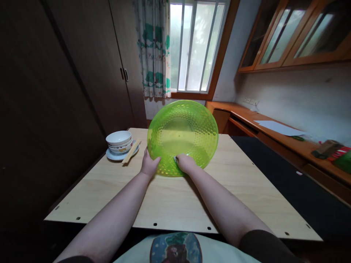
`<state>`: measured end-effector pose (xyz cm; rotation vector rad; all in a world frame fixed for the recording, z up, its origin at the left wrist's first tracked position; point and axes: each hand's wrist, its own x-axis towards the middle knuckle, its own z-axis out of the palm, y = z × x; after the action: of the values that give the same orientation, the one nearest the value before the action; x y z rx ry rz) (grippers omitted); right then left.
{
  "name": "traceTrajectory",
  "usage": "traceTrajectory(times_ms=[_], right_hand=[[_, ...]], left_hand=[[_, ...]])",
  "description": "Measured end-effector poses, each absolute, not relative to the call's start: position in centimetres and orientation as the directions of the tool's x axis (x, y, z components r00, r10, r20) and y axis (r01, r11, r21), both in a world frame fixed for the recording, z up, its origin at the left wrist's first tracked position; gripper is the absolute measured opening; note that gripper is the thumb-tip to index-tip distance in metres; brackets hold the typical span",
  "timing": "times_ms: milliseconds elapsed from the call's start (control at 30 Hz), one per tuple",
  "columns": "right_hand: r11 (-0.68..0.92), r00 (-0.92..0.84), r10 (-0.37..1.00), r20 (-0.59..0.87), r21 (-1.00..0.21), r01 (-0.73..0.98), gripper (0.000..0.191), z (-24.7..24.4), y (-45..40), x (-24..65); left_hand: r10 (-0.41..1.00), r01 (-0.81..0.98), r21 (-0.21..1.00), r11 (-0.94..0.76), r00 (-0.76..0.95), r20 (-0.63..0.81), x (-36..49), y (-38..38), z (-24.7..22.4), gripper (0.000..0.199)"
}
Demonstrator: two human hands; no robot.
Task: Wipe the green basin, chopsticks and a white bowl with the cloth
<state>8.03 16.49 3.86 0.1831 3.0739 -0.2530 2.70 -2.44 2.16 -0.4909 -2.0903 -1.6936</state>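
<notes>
A translucent green plastic basin [178, 128] is tilted up over the table, its round inside facing me. My left hand [149, 164] grips its lower left rim, thumb on the inner side and fingers behind. Inside the basin, my right hand [185, 163] is closed against the lower wall. A small pale bit shows at its fingers, too little to name. To the left, stacked white bowls [119, 138] sit on a pale blue plate [115, 156], with wooden chopsticks [132, 151] resting across the plate's right side.
The light wooden tabletop [109, 193] has small holes along its edges. Dark wardrobe doors [90, 54] stand to the left. On the right runs an orange wooden desk [236, 109] with white paper [278, 128] on it. A curtained window [194, 47] is beyond the table.
</notes>
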Motion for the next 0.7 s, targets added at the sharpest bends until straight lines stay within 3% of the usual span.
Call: traceTrajectory(times_ms=[367, 600, 700], right_hand=[[0.907, -0.914, 0.378, -0.149, -0.138, 0.398, 0.034, 5.1, 17.2, 8.1], [0.972, -0.987, 0.137, -0.086, -0.180, 0.151, 0.035, 4.5, 16.4, 8.3], [0.969, -0.982, 0.154, -0.108, -0.175, 0.171, 0.033, 4.7, 16.5, 8.3]], left_hand=[[0.027, 0.541, 0.814, 0.209, -0.836, 0.549, 2.6, -2.5, 2.0, 0.067], [0.023, 0.530, 0.826, 0.192, -0.844, 0.536, 2.7, -2.6, 2.3, 0.064], [0.013, 0.543, 0.818, 0.191, -0.835, 0.551, 2.8, -2.6, 2.4, 0.064]])
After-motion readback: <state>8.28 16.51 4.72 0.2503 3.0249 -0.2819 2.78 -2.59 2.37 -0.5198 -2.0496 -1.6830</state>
